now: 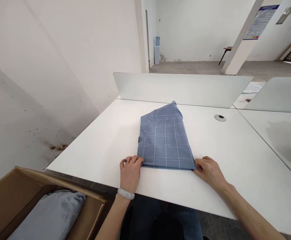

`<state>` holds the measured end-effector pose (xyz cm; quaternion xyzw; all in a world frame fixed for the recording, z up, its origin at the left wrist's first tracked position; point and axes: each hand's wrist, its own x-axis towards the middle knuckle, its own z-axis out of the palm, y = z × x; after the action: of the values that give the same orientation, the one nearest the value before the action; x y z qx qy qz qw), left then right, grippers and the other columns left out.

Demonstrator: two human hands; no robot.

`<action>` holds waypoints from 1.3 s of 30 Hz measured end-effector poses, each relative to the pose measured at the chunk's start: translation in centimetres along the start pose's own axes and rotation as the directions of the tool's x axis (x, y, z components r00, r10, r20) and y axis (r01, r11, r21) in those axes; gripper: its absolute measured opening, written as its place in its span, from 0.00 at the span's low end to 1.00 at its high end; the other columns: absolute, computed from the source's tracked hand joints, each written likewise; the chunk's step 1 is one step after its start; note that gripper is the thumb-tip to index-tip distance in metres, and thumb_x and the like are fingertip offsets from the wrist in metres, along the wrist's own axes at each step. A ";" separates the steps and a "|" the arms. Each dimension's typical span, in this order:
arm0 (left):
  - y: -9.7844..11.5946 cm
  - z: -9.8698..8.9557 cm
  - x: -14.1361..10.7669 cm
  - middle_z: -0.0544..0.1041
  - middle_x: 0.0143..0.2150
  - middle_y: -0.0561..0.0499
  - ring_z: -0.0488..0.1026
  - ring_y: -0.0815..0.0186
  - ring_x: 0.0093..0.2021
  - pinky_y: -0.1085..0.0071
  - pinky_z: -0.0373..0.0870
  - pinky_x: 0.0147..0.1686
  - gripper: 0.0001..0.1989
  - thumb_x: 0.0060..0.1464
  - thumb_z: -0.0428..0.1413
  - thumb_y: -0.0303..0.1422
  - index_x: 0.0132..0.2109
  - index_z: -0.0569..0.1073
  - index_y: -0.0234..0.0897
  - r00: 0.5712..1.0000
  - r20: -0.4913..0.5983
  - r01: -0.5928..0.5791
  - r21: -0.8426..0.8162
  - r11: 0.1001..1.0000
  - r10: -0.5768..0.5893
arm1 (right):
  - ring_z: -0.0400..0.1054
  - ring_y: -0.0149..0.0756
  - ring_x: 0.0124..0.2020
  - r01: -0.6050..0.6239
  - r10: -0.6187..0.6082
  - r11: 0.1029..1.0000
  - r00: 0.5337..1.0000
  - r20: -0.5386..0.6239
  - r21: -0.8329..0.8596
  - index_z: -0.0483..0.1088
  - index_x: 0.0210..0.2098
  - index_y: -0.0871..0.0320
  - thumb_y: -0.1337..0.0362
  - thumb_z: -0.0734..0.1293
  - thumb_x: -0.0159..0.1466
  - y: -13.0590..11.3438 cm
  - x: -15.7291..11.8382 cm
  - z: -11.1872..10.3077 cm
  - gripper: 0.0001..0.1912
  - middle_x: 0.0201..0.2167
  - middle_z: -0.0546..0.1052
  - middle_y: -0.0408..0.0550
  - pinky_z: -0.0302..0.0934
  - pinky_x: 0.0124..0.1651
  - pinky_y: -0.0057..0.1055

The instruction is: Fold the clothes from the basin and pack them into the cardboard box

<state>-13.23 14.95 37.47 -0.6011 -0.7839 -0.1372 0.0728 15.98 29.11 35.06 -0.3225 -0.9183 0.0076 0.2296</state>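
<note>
A blue shirt with a white check lies folded on the white desk. Its narrow collar end points to the far side, and its straight folded edge faces me. My left hand, with a ring and a pale bangle, is closed on the near left corner of the shirt. At the near right corner, my right hand pinches the cloth between thumb and fingers. The fingertips of both hands are partly hidden by the fabric.
An open cardboard box at the lower left holds a folded grey garment that looks wrapped in clear plastic. Along the desk's back edge stands a frosted divider. A round cable hole sits at the desk's right rear; a wall rises at left.
</note>
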 end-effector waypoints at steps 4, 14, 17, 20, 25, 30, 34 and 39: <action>0.3 -0.5 -0.5 0.75 0.42 0.48 0.68 0.56 0.46 0.53 0.64 0.48 0.12 0.58 0.48 0.22 0.40 0.73 0.39 1.000 -0.013 -0.002 0.048 0.999 0.003 | 0.51 0.26 0.19 0.032 -0.034 0.992 0.999 0.008 0.125 0.50 0.21 0.57 0.71 0.60 0.56 -0.9 -1.8 -0.6 0.13 0.15 0.58 0.36 0.54 0.31 0.27; 11.0 0.5 -2.2 0.66 0.58 0.45 0.55 0.56 0.64 0.54 0.62 0.58 0.21 0.55 0.49 0.19 0.53 0.67 0.40 0.816 -0.110 -0.576 -0.241 0.781 0.567 | 0.67 0.33 0.30 -0.475 0.414 0.739 0.880 0.234 0.478 0.70 0.29 0.59 0.50 0.60 0.63 7.7 5.7 -4.2 0.19 0.27 0.75 0.47 0.59 0.35 0.29; 13.1 1.6 -2.1 0.66 0.56 0.46 0.61 0.58 0.60 0.59 0.65 0.55 0.22 0.55 0.48 0.16 0.52 0.69 0.42 0.809 -0.103 -0.584 -0.261 0.769 0.579 | 0.68 0.32 0.31 -0.535 0.538 0.568 0.816 0.210 0.626 0.72 0.32 0.62 0.52 0.65 0.60 11.0 11.4 -2.4 0.17 0.34 0.76 0.51 0.61 0.37 0.29; 13.6 2.7 -1.6 0.69 0.52 0.49 0.68 0.62 0.50 0.65 0.70 0.47 0.22 0.56 0.48 0.17 0.52 0.69 0.44 0.846 -0.039 -0.518 -0.295 0.803 0.532 | 0.68 0.28 0.30 -0.525 0.558 0.486 0.801 0.214 0.698 0.70 0.38 0.62 0.54 0.64 0.61 12.6 16.8 -0.2 0.16 0.42 0.73 0.53 0.63 0.36 0.27; 13.4 4.1 -0.9 0.72 0.46 0.52 0.69 0.64 0.45 0.67 0.69 0.45 0.18 0.59 0.51 0.23 0.54 0.68 0.45 0.868 -0.016 -0.460 -0.405 0.790 0.497 | 0.60 0.22 0.22 -0.484 0.490 0.479 0.840 0.234 0.732 0.68 0.42 0.59 0.49 0.60 0.63 13.4 23.0 2.2 0.19 0.35 0.71 0.47 0.60 0.29 0.24; 13.4 4.8 0.0 0.75 0.44 0.57 0.70 0.66 0.43 0.70 0.67 0.44 0.15 0.55 0.57 0.26 0.50 0.70 0.44 0.860 0.020 -0.440 -0.477 0.761 0.510 | 0.55 0.24 0.22 -0.454 0.434 0.540 0.872 0.227 0.709 0.66 0.32 0.59 0.48 0.59 0.63 14.2 26.4 3.7 0.19 0.25 0.67 0.43 0.56 0.28 0.24; 14.0 5.4 0.0 0.77 0.43 0.58 0.71 0.67 0.39 0.69 0.66 0.39 0.12 0.55 0.59 0.29 0.47 0.72 0.44 0.814 0.031 -0.495 -0.487 0.720 0.581 | 0.55 0.25 0.22 -0.478 0.499 0.609 0.851 0.163 0.633 0.63 0.25 0.59 0.54 0.59 0.64 15.2 28.3 5.0 0.17 0.20 0.63 0.42 0.56 0.29 0.25; 15.0 6.0 -1.2 0.77 0.38 0.55 0.71 0.68 0.34 0.65 0.64 0.42 0.04 0.57 0.56 0.31 0.39 0.75 0.44 0.746 0.076 -0.554 -0.482 0.679 0.662 | 0.64 0.33 0.27 -0.544 0.576 0.692 0.813 0.091 0.474 0.68 0.28 0.62 0.58 0.58 0.63 15.9 29.1 6.3 0.15 0.24 0.69 0.49 0.60 0.37 0.32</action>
<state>1.79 19.28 33.32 -0.8411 -0.4893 -0.1989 -0.1167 2.65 59.94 38.96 -0.5194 -0.7367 0.2935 0.3184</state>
